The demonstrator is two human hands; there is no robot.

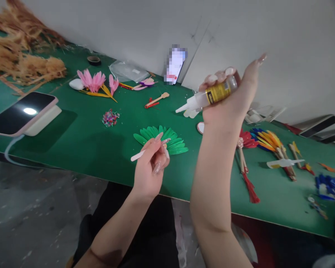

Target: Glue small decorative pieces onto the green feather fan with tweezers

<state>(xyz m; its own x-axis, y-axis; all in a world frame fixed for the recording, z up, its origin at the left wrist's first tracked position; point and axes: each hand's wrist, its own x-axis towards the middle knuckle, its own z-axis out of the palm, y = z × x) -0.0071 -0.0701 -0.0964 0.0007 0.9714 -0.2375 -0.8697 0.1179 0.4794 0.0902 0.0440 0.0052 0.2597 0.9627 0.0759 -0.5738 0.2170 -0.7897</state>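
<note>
Right hand (229, 98): raised, wrapped around glue bottle (209, 97), nozzle pointing left.
Left hand (153, 167): pinches pale stick (145, 150) over green feather fan (163, 139).

Feather fan (163, 139) near the table's (80, 137) front edge, just behind the left hand (150, 171) and its stick (145, 150). Glue bottle (209, 95) in the right hand (229, 96), above the table right of the fan. Phone (19, 111) toward the left edge; bead pile (110, 118) between phone and fan.
</note>
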